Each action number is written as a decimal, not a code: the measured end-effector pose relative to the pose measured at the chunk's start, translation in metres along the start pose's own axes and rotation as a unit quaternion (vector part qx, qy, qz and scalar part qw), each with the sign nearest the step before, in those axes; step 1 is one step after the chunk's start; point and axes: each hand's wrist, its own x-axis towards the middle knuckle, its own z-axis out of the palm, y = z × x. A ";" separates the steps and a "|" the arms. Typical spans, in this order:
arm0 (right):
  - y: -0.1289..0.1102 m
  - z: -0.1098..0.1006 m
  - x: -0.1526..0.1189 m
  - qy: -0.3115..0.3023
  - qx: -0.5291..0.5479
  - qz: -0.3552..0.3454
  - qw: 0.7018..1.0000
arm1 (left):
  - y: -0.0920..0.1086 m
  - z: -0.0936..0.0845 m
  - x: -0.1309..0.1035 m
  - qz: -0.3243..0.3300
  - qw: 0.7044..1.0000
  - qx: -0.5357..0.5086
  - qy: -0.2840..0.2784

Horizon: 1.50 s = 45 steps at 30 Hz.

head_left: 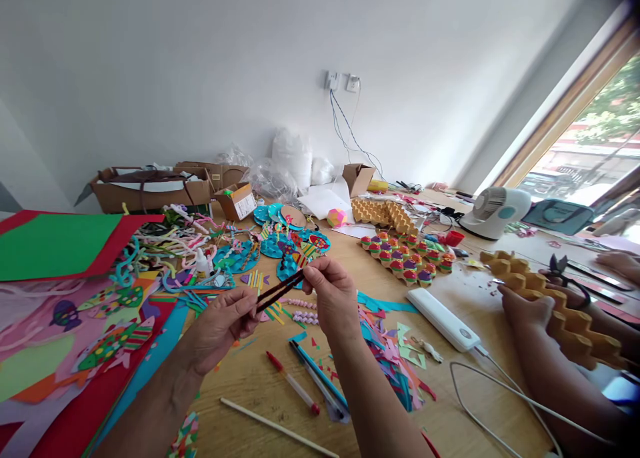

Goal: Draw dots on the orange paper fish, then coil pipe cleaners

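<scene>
A dark brown fuzzy strip (279, 291), seemingly a doubled pipe cleaner, stretches between my two hands above the table. My left hand (227, 321) pinches its lower left end between thumb and fingers. The upper right end is in the closed fingers of my right hand (333, 295). Just beyond my right hand are striped and dotted paper fish (305, 250) on blue round pieces. Beneath the hands, a red pen (295, 383) and a wooden stick (275, 426) lie on the table.
Pipe cleaners (185, 228) and coloured paper (55, 245) crowd the left. A painted egg tray (405, 257), white power bank (444, 319) and fan (495, 211) are right. Another person's hands hold a carton piece (565, 311) at far right.
</scene>
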 end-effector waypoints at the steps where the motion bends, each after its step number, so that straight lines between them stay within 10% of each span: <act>1: 0.000 0.000 0.000 0.001 -0.002 0.002 1.000 | 0.000 0.000 0.000 0.003 1.000 0.002 0.002; 27: -0.010 0.003 -0.007 -0.046 -0.098 -0.015 0.994 | 0.017 -0.018 -0.002 0.093 0.977 0.190 0.023; 31: -0.019 0.008 -0.013 -0.103 -0.262 -0.130 0.951 | 0.027 -0.017 -0.006 0.186 0.934 0.293 0.082; 35: -0.023 0.015 -0.019 -0.206 -0.350 -0.175 0.897 | 0.025 -0.003 -0.012 0.230 0.889 0.396 0.011; 45: -0.020 0.020 -0.026 -0.274 -0.365 -0.189 0.870 | 0.014 0.004 -0.009 0.190 0.891 0.408 -0.056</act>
